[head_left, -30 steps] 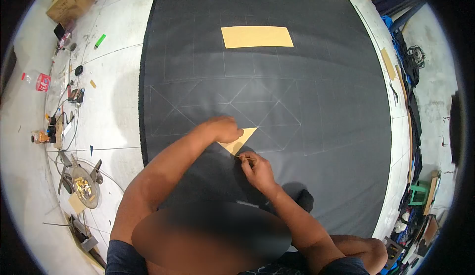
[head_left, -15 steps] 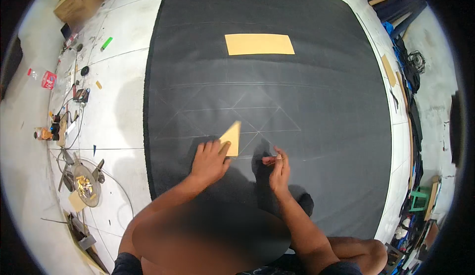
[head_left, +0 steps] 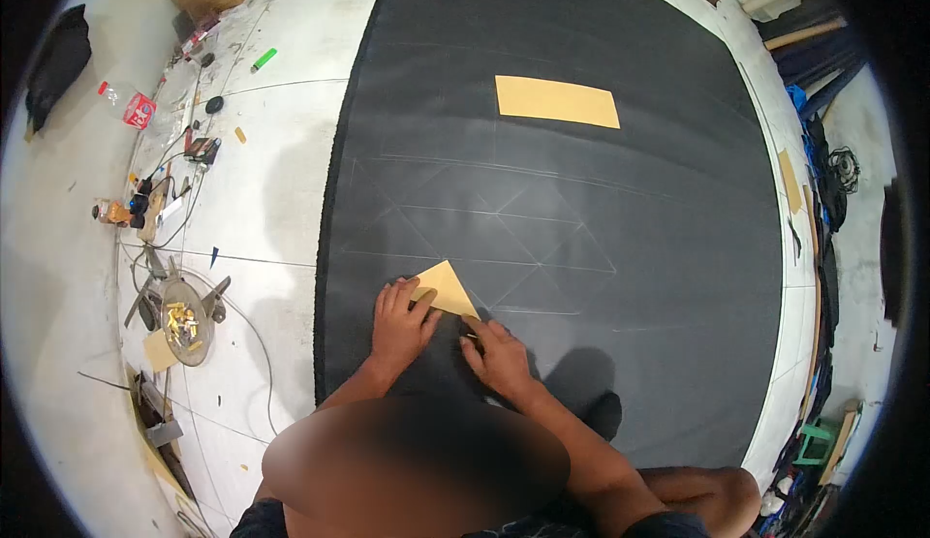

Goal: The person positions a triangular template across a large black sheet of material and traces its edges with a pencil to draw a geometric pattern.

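Note:
A yellow triangular card (head_left: 448,291) lies on the black fabric (head_left: 678,218), which has thin pale lines drawn in crossing triangles. My left hand (head_left: 399,323) rests on the card's left part, fingers spread and pressing it down. At the card's lower right corner is my right hand (head_left: 499,359), its fingers curled in a pinch. A small light tip shows between those fingers, but what it belongs to is hidden. Farther up the fabric lies a yellow rectangular card (head_left: 557,102).
White floor tiles border the fabric. At left are a metal dish of cigarette butts (head_left: 184,330), a plastic bottle (head_left: 131,105), a green lighter (head_left: 263,60) and cables. A green stool (head_left: 816,441) and dark cloth bundles line the right wall.
The triangular card has turned and shifted lower on the drawn lines, my left hand still on it. My right hand has come down and left to its corner. The whole view has shifted.

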Motion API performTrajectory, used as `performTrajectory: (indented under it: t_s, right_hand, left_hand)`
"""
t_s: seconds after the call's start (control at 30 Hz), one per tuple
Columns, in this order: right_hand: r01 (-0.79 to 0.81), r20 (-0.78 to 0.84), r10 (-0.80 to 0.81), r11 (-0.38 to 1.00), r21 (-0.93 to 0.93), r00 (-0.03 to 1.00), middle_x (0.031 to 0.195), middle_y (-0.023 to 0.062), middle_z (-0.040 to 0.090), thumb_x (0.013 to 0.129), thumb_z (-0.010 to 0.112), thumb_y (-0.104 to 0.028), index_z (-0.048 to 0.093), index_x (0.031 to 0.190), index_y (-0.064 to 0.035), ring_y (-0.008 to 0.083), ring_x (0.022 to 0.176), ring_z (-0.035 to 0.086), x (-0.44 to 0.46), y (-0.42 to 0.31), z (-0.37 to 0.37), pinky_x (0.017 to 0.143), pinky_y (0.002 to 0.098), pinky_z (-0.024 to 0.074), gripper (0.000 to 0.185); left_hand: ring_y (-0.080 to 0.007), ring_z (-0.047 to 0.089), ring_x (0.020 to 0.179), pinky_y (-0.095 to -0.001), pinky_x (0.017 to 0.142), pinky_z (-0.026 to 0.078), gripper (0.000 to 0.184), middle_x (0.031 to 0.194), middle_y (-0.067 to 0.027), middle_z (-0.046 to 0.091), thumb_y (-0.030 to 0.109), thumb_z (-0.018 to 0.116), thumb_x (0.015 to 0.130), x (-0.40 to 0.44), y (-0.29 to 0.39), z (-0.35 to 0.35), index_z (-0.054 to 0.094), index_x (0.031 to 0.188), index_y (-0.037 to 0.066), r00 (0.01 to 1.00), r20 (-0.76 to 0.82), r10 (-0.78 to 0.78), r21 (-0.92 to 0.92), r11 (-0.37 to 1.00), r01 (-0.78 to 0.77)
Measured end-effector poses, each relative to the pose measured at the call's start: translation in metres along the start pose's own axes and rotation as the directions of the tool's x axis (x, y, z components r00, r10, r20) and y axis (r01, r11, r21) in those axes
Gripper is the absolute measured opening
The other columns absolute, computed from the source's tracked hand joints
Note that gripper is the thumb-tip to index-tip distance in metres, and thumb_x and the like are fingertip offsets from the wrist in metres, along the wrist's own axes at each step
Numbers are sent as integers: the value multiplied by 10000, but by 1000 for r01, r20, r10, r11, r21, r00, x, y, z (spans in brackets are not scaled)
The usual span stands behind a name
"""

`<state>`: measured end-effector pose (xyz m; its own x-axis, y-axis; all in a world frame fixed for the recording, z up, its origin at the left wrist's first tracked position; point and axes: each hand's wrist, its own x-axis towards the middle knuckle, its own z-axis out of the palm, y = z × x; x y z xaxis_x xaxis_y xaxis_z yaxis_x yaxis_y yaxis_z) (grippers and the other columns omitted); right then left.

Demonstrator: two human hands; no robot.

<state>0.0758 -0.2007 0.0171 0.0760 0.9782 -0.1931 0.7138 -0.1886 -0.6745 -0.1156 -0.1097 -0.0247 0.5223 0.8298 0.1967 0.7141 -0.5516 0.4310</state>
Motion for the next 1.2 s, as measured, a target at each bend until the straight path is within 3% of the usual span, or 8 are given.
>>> performTrajectory:
  t_s: [0.13, 0.23, 0.4, 0.6, 1.2]
  right_hand:
    - [23, 39, -15, 977, -211, 999, 1022, 154, 677, 966, 661, -319, 452, 1530, -146, 358, 880, 710, 0, -3, 11, 816, 471, 582, 626]
    - [-17, 37, 27, 972, -234, 999, 1008, 166, 684, 969, 654, -326, 414, 1564, -149, 358, 891, 713, 2, -2, 16, 814, 463, 588, 666]
    - [-52, 57, 68, 967, -248, 996, 1018, 172, 682, 976, 636, -347, 412, 1564, -141, 363, 890, 715, 3, -3, 18, 809, 466, 589, 661]
    - [-55, 39, 65, 971, -233, 997, 1023, 176, 675, 965, 648, -337, 411, 1560, -108, 362, 889, 714, 2, 0, 21, 810, 467, 589, 680]
    - [2, -24, -7, 978, -210, 1000, 967, 174, 660, 949, 671, -312, 459, 1523, -59, 348, 859, 706, 0, 2, 21, 791, 454, 587, 662]
  left_hand:
    - [-419, 525, 1308, -571, 1129, 387, 457, 1378, -194, 566, 266, 744, 898, -8, 11, 11, 657, 1292, 50, 998, -4, -69, -17, 997, 69]
    - [-427, 483, 1361, -583, 1162, 350, 509, 1427, -208, 541, 285, 716, 918, -14, 17, 12, 614, 1353, 41, 993, 16, -113, -28, 993, 114]
    - [-429, 381, 1471, -594, 1222, 259, 536, 1535, -225, 461, 307, 669, 958, -19, 19, 17, 580, 1418, 46, 991, 133, 8, -64, 998, 1]
    - [-417, 372, 1483, -594, 1225, 250, 533, 1561, -206, 449, 321, 619, 994, -22, 20, 18, 561, 1454, 58, 985, 168, 41, -9, 999, -40]
    - [-397, 349, 1500, -610, 1235, 211, 534, 1572, -186, 435, 311, 607, 996, -22, 20, 21, 544, 1461, 56, 984, 179, 11, -32, 999, -5]
